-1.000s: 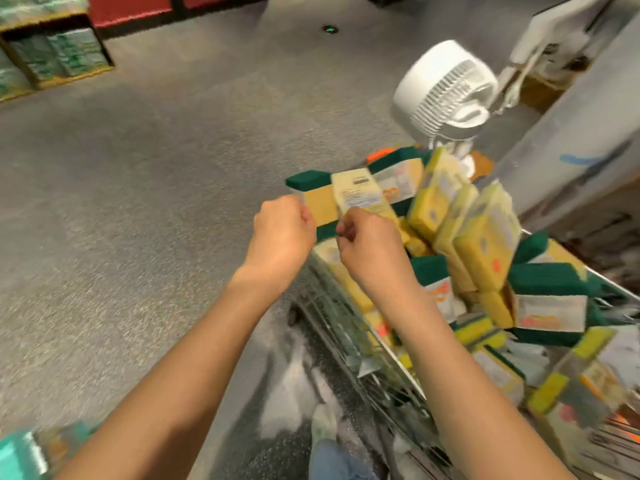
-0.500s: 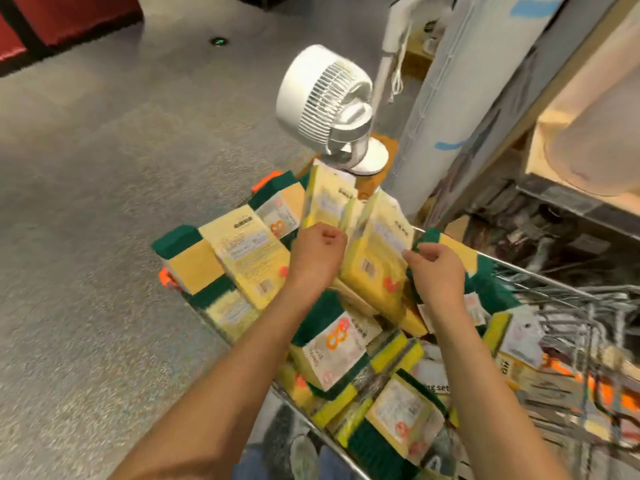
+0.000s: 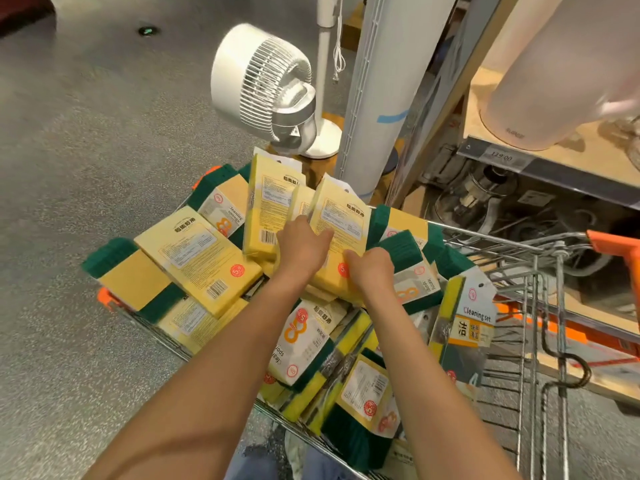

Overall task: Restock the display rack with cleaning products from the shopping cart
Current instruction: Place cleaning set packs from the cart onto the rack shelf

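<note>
Both hands are down in the shopping cart [image 3: 540,258], and this looks like the gathering step: the left hand [image 3: 303,245] grips a fan of upright yellow sponge packs [image 3: 341,230] at centre frame, its fingers curled in between them, while the right hand [image 3: 372,268] closes round the lower edge of the nearest pack, just beside a green scourer pack [image 3: 403,249]. The rest of the stock lies heaped across the cart through the lower middle of the frame, sponge packs piled on one another, with a "Cleaning set" pack [image 3: 467,323] standing at right. Nothing has reached a rack yet, I'd judge; the next move calls for squaring the bunch so no pack slides out, lifting it clear of the heap, then turning toward the display. A white fan [image 3: 266,88] stands on the grey speckled floor [image 3: 86,150] at upper centre, and wooden shelving [image 3: 540,154] carrying a pale cylindrical appliance [image 3: 554,64] fills the upper right.
</note>
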`<state>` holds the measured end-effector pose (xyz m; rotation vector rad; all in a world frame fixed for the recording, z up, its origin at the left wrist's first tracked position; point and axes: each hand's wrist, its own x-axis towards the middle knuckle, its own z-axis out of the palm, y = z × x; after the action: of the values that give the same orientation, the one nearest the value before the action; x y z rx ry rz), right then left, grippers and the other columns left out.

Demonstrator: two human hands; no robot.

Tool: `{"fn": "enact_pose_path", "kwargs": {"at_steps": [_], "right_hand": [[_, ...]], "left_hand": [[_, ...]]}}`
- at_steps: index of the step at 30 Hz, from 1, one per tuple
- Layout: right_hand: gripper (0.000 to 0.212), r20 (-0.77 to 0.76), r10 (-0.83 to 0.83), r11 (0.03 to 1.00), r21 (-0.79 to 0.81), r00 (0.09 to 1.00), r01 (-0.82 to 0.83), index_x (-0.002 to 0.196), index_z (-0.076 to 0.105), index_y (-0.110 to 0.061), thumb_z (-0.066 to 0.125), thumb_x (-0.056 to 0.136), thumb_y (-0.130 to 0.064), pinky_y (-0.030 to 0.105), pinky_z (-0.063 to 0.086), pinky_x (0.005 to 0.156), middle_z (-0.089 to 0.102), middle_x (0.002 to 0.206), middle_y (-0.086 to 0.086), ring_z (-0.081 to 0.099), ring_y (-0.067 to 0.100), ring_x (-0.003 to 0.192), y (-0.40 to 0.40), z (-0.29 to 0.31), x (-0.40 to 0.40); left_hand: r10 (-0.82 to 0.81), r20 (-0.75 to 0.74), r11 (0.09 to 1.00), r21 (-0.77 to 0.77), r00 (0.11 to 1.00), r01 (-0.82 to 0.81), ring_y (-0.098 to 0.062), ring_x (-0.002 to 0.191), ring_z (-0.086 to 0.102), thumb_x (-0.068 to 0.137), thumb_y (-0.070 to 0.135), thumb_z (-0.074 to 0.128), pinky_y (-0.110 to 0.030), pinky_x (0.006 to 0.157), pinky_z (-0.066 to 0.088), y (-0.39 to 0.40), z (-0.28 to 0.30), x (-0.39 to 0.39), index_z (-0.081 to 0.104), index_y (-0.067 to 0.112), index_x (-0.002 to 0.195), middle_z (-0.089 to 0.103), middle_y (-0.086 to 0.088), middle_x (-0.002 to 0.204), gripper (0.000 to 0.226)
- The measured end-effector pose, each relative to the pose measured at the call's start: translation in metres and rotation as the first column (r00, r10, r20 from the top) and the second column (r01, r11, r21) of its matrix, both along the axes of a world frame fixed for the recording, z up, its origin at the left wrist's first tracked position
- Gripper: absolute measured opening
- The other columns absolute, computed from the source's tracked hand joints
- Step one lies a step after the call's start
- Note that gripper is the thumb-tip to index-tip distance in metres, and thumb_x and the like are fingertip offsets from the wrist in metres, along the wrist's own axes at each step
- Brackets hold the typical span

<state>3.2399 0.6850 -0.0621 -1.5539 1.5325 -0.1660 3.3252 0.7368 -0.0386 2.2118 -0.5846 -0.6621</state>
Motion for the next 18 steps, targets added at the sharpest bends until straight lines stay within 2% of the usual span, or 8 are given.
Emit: {"fn": "enact_pose_path", "kwargs": {"at_steps": [2, 4, 6, 9, 11, 13, 15, 18], "right_hand": [[0.027, 0.016, -0.007, 1.000, 0.010, 1.000, 0.006, 0.098, 0.063, -0.003, 0.055, 0.092, -0.029, 0.028, 0.039, 0.060, 0.059, 0.084, 0.005, 0.054, 0.021, 0.078, 0.005, 0.001, -0.001], [0.028, 0.059, -0.013, 1.000, 0.018, 0.998, 0.012, 0.101, 0.061, -0.006, 0.054, 0.093, -0.031, 0.031, 0.045, 0.068, 0.063, 0.094, 0.006, 0.059, 0.022, 0.085, 0.011, 0.003, -0.001], [0.026, 0.121, -0.025, 1.000, 0.005, 0.992, 0.025, 0.105, 0.055, -0.010, 0.054, 0.092, -0.033, 0.034, 0.047, 0.077, 0.060, 0.105, 0.005, 0.058, 0.021, 0.093, 0.019, 0.015, 0.003], [0.017, 0.234, 0.014, 0.999, -0.046, 0.972, -0.003, 0.102, 0.050, -0.018, 0.055, 0.092, -0.031, 0.034, 0.049, 0.080, 0.059, 0.106, 0.001, 0.058, 0.017, 0.094, 0.034, 0.039, 0.012], [0.015, 0.311, 0.096, 0.993, -0.100, 0.946, -0.068, 0.105, 0.052, -0.021, 0.055, 0.092, -0.027, 0.034, 0.051, 0.081, 0.062, 0.108, 0.000, 0.060, 0.016, 0.093, 0.050, 0.051, 0.023], [0.030, 0.370, 0.211, 0.973, -0.164, 0.905, -0.159, 0.122, 0.050, -0.027, 0.055, 0.093, -0.023, 0.030, 0.048, 0.086, 0.056, 0.114, -0.005, 0.056, 0.012, 0.101, 0.071, 0.062, 0.034], [0.050, 0.325, 0.368, 0.910, -0.316, 0.871, -0.267, 0.139, 0.040, -0.028, 0.056, 0.092, -0.022, 0.022, 0.038, 0.096, 0.046, 0.121, -0.007, 0.045, 0.009, 0.113, 0.094, 0.071, 0.049], [0.044, 0.340, 0.577, 0.802, -0.407, 0.742, -0.437, 0.131, 0.054, -0.023, 0.059, 0.089, -0.033, 0.033, 0.038, 0.104, 0.054, 0.127, -0.001, 0.049, 0.014, 0.118, 0.135, 0.090, 0.077]], "left_hand": [[0.038, -0.033, 0.999, -0.014, 0.999, -0.038, -0.030, 0.106, 0.058, 0.085, 0.032, 0.064, -0.044, 0.097, 0.044, 0.005, 0.002, 0.002, 0.063, 0.007, 0.111, 0.065, -0.011, 0.113, 0.036], [0.093, -0.089, 0.993, -0.066, 0.992, -0.099, -0.029, 0.099, 0.061, 0.080, 0.034, 0.068, -0.044, 0.091, 0.049, 0.013, 0.010, 0.008, 0.066, 0.009, 0.105, 0.066, -0.010, 0.107, 0.035], [0.131, -0.158, 0.979, -0.133, 0.979, -0.152, -0.024, 0.093, 0.065, 0.082, 0.026, 0.069, -0.039, 0.083, 0.054, 0.026, 0.020, 0.015, 0.064, 0.009, 0.108, 0.067, -0.007, 0.105, 0.031], [0.195, -0.335, 0.924, -0.252, 0.922, -0.287, -0.016, 0.082, 0.066, 0.085, 0.012, 0.066, -0.029, 0.065, 0.057, 0.056, 0.036, 0.023, 0.048, 0.014, 0.109, 0.064, -0.002, 0.101, 0.030], [0.160, -0.420, 0.869, -0.370, 0.893, -0.329, -0.010, 0.074, 0.069, 0.086, 0.003, 0.063, -0.023, 0.059, 0.057, 0.081, 0.047, 0.028, 0.057, 0.015, 0.099, 0.068, -0.001, 0.092, 0.019], [0.172, -0.421, 0.826, -0.432, 0.891, -0.363, -0.008, 0.071, 0.070, 0.085, -0.002, 0.061, -0.023, 0.063, 0.057, 0.107, 0.056, 0.035, 0.063, 0.018, 0.088, 0.071, 0.002, 0.086, 0.020], [0.248, -0.358, 0.786, -0.469, 0.900, -0.404, -0.011, 0.079, 0.070, 0.083, -0.002, 0.063, -0.029, 0.071, 0.058, 0.132, 0.063, 0.040, 0.063, 0.020, 0.087, 0.072, 0.000, 0.091, 0.022], [0.431, -0.138, 0.735, -0.519, 0.892, -0.436, -0.006, 0.084, 0.066, 0.079, 0.002, 0.067, -0.023, 0.078, 0.053, 0.170, 0.068, 0.044, 0.058, 0.023, 0.092, 0.069, 0.001, 0.094, 0.027]]}}
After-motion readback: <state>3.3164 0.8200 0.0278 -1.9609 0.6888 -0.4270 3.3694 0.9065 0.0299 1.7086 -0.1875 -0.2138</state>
